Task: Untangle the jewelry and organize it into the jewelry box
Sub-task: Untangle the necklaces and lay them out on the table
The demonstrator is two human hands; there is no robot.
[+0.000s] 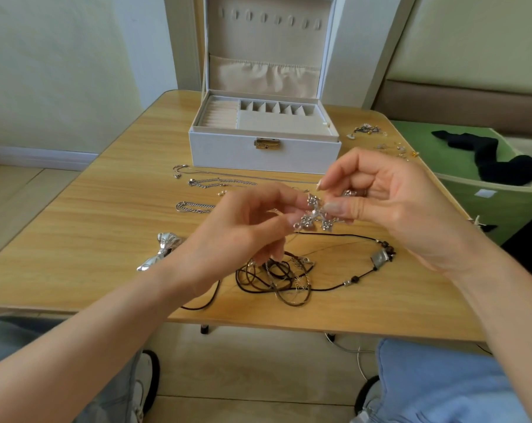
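Above the table's middle, both hands hold a silver cross pendant (315, 215) with small flower studs. My left hand (243, 227) pinches its lower left end; my right hand (377, 196) pinches its upper right part. Below them lies a tangle of dark cords and thin chains (284, 277), joined to a black beaded cord with a grey square bead (380, 257). The white jewelry box (228, 151) stands open at the back, its beige compartments showing. Silver chains (222, 182) lie straightened in front of it.
A silver bow-shaped piece (161, 250) lies at the left near my forearm. Small earrings and charms (380, 138) are scattered at the back right of the wooden table (90, 239). A green bin (487, 190) with black cloth stands to the right.
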